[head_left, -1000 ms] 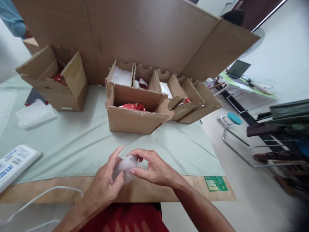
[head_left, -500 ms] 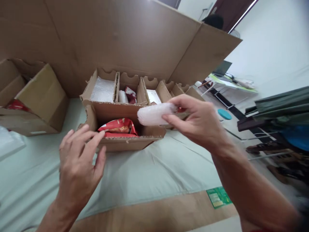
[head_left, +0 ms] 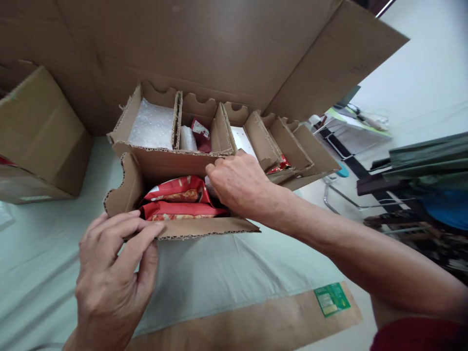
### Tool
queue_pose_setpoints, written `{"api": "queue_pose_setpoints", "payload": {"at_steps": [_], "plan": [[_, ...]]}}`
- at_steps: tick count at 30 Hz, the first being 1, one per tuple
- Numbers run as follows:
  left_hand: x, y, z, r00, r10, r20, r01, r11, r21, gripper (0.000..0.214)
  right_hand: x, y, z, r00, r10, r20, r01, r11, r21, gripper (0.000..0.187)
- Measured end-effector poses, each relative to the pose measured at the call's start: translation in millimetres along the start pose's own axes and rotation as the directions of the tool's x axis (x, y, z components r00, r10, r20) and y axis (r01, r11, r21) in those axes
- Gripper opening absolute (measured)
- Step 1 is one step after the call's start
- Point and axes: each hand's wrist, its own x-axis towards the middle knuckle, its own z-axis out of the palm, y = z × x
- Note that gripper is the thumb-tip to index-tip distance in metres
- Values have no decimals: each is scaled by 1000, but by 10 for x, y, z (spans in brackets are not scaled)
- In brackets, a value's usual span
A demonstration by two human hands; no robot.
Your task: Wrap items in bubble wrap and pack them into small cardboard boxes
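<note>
A brown cardboard box (head_left: 204, 228) with its flaps open stands on the pale green cloth in front of me. Red snack packets (head_left: 179, 200) lie inside it. My right hand (head_left: 239, 185) reaches down into the box at the right of the packets, fingers curled and tucked inside; only a sliver of the white bubble-wrap bundle shows beside it. My left hand (head_left: 113, 268) rests at the box's near edge, fingertips pinching the front cardboard flap.
Behind stand further open cardboard boxes (head_left: 263, 141), one lined with bubble wrap (head_left: 153, 127), one with a red packet (head_left: 202, 135). A tall cardboard sheet (head_left: 204, 44) rises at the back. Another box (head_left: 40, 136) sits left. A green label (head_left: 331, 298) lies near the table edge.
My right hand has carried the bubble-wrap bundle from above the box down into it. My left hand has moved forward and taken hold of the front flap. My view has come closer.
</note>
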Motion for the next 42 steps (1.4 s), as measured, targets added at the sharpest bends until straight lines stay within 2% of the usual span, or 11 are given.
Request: {"api": "queue_pose_setpoints", "payload": {"at_steps": [6, 15, 18, 21, 24, 27, 29, 31, 34, 38, 42], "plan": [[-13, 10, -3, 1000, 24, -8, -24, 1000, -9, 52, -62, -86, -10, 999, 13, 53, -14, 1000, 11, 23], [8, -8, 8, 1000, 15, -6, -15, 1000, 3, 53, 199, -48, 397, 996, 34, 86, -44, 992, 118, 16], [-3, 20, -19, 999, -24, -40, 24, 1000, 9, 66, 7, 55, 251, 996, 92, -8, -90, 989, 116, 13], [-70, 16, -53, 978, -143, -151, 148, 989, 21, 85, -485, 269, 110, 944, 223, -243, -179, 965, 192, 17], [-159, -79, -20, 922, -357, -149, 338, 931, -140, 84, -1045, 473, 253, 858, 371, -355, -203, 881, 427, 22], [-184, -219, 89, 842, -533, 86, 517, 751, -411, 73, -1310, 504, 695, 874, 414, -256, -146, 724, 675, 27], [-149, -296, 176, 812, -546, 209, 566, 645, -514, 62, -1246, 400, 1017, 900, 388, -200, -83, 603, 793, 51], [-89, -344, 260, 816, -531, 228, 553, 604, -574, 52, -1059, 233, 1255, 923, 343, -175, -7, 469, 883, 65], [-19, -353, 356, 830, -521, 199, 511, 568, -646, 46, -795, -16, 1406, 928, 329, -172, 74, 291, 954, 51], [-112, -197, 327, 807, -554, 205, 524, 510, -682, 48, -901, -205, 1386, 894, 417, -164, 46, 280, 959, 34], [-451, 68, -20, 743, -625, 239, 593, 450, -667, 52, -1367, -386, 1239, 860, 452, -237, 92, 319, 943, 33]]}}
